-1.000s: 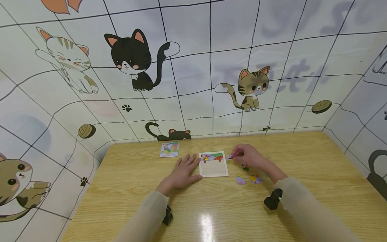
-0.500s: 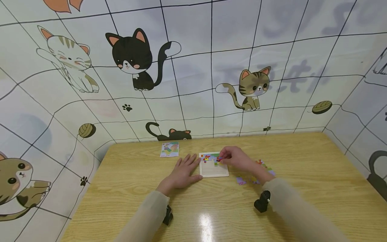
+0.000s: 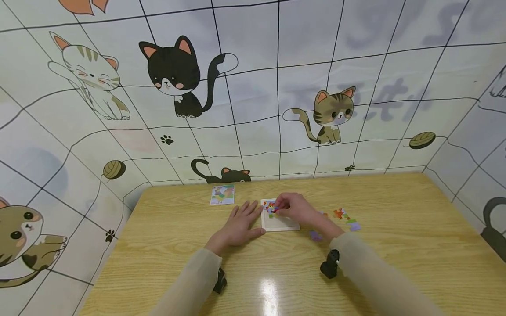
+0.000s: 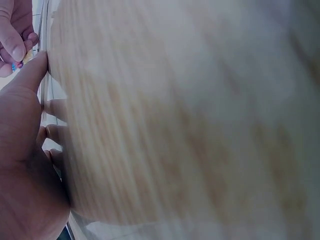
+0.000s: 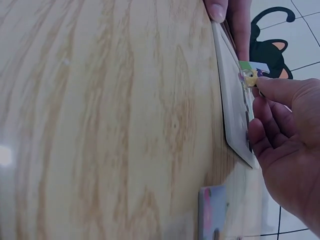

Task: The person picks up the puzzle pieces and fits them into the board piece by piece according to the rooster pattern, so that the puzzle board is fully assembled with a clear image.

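Head view alone shows loose pieces (image 3: 345, 216) beside right hand (image 3: 297, 210).

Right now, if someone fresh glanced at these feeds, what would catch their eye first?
Probably the right hand pinching a colourful puzzle piece over the white puzzle tray at the table's middle, with the left hand resting flat beside it. Then the cartoon cats wall behind, and loose pieces to the right.
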### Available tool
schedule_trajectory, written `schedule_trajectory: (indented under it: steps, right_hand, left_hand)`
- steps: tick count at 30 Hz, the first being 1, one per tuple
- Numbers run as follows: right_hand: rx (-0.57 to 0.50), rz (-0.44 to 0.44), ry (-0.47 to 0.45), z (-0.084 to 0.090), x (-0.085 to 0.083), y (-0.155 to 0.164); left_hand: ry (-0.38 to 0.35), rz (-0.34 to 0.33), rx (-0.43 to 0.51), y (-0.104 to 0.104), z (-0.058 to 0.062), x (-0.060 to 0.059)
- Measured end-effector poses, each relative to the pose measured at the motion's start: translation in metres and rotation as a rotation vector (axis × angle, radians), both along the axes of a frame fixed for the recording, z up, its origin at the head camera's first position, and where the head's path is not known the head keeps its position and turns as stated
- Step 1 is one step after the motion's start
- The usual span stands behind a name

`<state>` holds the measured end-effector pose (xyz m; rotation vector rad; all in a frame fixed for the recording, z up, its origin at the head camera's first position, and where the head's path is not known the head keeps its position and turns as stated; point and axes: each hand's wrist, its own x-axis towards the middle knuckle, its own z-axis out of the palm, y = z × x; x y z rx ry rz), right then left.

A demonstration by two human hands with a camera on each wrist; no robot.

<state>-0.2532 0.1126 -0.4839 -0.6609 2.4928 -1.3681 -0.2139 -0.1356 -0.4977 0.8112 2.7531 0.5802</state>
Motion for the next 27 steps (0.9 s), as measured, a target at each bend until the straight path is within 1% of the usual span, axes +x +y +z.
schedule_trajectory:
  steps: [5, 10, 15, 22, 27]
  right_hand:
    - [0.032, -0.004, -0.001, 0.001, 0.002, -0.005]
    - [0.071, -0.012, 0.008, -0.002, 0.0, -0.008]
    - [0.097, -0.005, 0.043, -0.005, -0.001, -0.008]
    - [0.106, 0.0, 0.078, -0.01, -0.003, -0.012]
    - [0.133, -0.01, 0.065, -0.01, -0.003, -0.017]
  left_hand:
    - [-0.002, 0.001, -0.001, 0.0, 0.001, 0.0]
    - [-0.005, 0.002, -0.003, 0.0, 0.001, 0.0]
    - [-0.005, -0.002, 0.01, 0.0, 0.002, 0.0]
    - [0.002, -0.002, 0.005, 0.0, 0.001, 0.0]
    - [0.0, -0.007, 0.009, -0.001, 0.0, -0.001]
